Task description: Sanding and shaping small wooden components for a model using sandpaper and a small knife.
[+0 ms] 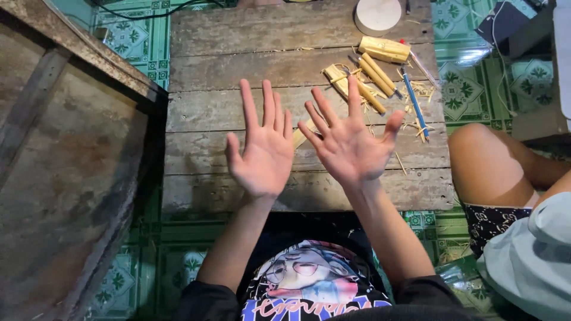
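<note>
Looks like a pause between handlings, judging by the two empty palms: nothing gripped, nothing touched. Holds the left hand [262, 151] and right hand [348, 145] raised side by side above the plank board [226, 107], palms turned up toward the camera, fingers spread wide and pointing away from the body. Keeps the two close together but apart, thumbs splayed outward, forearms coming up from the bottom edge and meeting in a narrow V. Shows both hands fully open.

Nearest to the hands: a short bamboo stick [299, 135], lying on the board in the gap between the two palms, mostly hidden behind them. Farther out, just beyond the right fingertips: a split bamboo piece [340, 80], two slim bamboo rods [376, 74] and a thicker bamboo section [383, 49], with pale shavings [419, 89] scattered about and a blue pen [414, 101] lying lengthwise beside them. At the far edge of the board: a round white disc [378, 13].

To take up any of the bamboo, calls for turning a palm down, lowering to the board and, for all but the short stick, reaching forward and to the right; probably light and easy to pinch, though round enough to roll.

Off to the right: another person's bare knee [485, 160] over the green patterned floor tiles [128, 35], well apart from both hands
</note>
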